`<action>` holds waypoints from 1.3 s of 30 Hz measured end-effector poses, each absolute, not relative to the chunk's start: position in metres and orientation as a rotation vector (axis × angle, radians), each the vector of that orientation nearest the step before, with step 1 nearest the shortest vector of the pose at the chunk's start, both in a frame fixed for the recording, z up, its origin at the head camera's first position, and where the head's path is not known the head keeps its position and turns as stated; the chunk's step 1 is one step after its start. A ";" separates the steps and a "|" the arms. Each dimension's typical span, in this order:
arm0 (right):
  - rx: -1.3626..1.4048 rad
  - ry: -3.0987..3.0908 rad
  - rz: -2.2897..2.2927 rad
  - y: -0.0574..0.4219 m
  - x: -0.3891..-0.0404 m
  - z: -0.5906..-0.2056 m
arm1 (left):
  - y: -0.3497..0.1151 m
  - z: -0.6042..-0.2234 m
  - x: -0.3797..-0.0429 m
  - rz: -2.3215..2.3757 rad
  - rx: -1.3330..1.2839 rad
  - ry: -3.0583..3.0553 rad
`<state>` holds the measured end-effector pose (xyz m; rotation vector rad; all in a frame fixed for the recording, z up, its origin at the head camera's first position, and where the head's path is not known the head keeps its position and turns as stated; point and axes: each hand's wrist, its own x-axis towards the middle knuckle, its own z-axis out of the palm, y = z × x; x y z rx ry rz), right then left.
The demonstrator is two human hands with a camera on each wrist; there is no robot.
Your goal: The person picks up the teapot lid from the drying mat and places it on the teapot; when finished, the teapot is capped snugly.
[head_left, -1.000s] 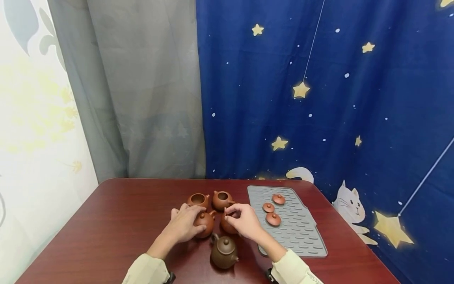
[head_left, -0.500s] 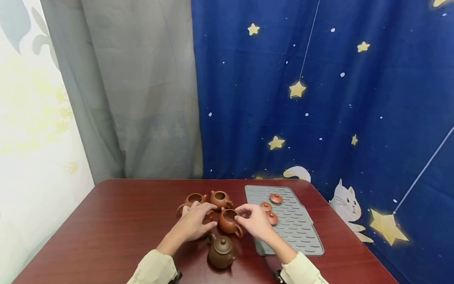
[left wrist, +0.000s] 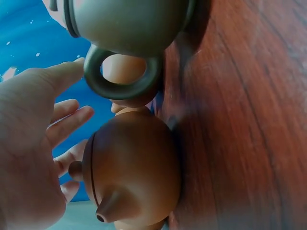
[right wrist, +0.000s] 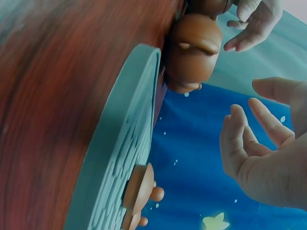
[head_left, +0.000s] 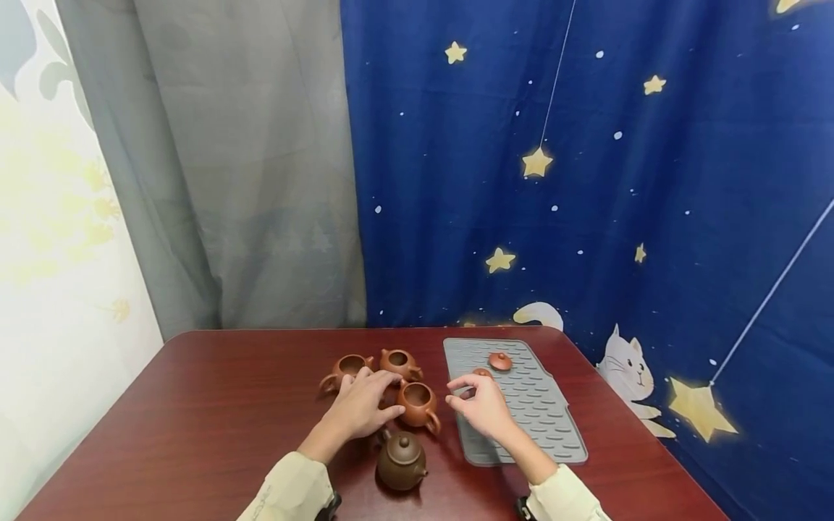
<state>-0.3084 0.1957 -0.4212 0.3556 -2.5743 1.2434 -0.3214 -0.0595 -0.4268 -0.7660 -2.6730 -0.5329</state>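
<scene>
My left hand (head_left: 365,407) is over a lidded reddish-brown teapot (left wrist: 136,163), fingers loosely bent around the lid knob's side and covering the pot in the head view. Just right of it stands a lidless teapot (head_left: 410,417), its handle toward the front right. Two more lidless teapots, one left (head_left: 340,373) and one right (head_left: 402,372), sit behind. A dark brown lidded teapot (head_left: 399,470) stands nearest me. My right hand (head_left: 482,407) hovers over the grey mat's left side, thumb and fingers apart, holding nothing. Beside it lie reddish lids, one farther back (head_left: 500,361) and one partly covered (head_left: 483,372).
The grey ridged mat (head_left: 547,427) lies on the right of the dark red table (head_left: 215,412). Its raised rim shows in the right wrist view. A grey curtain (head_left: 260,181) and a blue starry curtain (head_left: 449,181) hang behind the table.
My right hand has left the lidless teapot and moved right to the mat, now covering a lid. My left hand has shifted right over the lidded teapot. The head view has turned slightly right.
</scene>
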 end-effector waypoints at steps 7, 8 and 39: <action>0.272 -2.548 1.242 0.206 -0.313 -0.426 | -0.055 -0.431 -0.324 -0.470 -0.772 -2.684; 0.258 -2.542 1.229 0.208 -0.313 -0.427 | -0.054 -0.432 -0.324 -0.459 -0.772 -2.686; 0.022 -2.697 0.978 0.261 -0.339 -0.438 | -0.039 -0.429 -0.335 -0.337 -0.762 -2.797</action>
